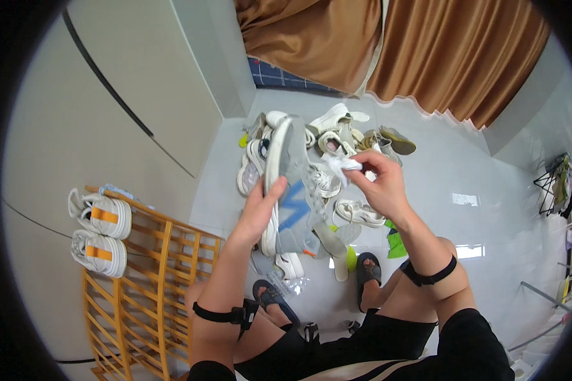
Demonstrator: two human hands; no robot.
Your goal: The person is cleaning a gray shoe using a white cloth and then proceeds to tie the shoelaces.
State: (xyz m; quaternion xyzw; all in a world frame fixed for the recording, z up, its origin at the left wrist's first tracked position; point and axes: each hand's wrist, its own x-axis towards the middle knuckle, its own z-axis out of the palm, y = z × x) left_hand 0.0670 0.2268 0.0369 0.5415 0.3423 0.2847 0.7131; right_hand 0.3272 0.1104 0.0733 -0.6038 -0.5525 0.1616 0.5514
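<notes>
In my left hand (pixel 259 213) is a large grey sneaker (pixel 290 174) with a blue zigzag stripe and a thick white sole. It is held on end, side toward me, my fingers closed around the sole edge. My right hand (pixel 384 185) pinches a crumpled, thin white piece (pixel 344 166), tissue-like, just right of the sneaker's upper part. Whether the piece touches the sneaker I cannot tell. Behind and below it, several white shoes lie on the floor, among them a low white sneaker (pixel 359 213). Loose insoles (pixel 331 241) lie near my right foot.
A wooden slatted rack (pixel 165 267) stands at the left, with a pair of white shoes with orange heel patches (pixel 105 217) on it. A green cloth (pixel 396 242) and a clear plastic piece (pixel 292 284) lie on the floor. Brown curtains (pixel 451 57) hang at the back.
</notes>
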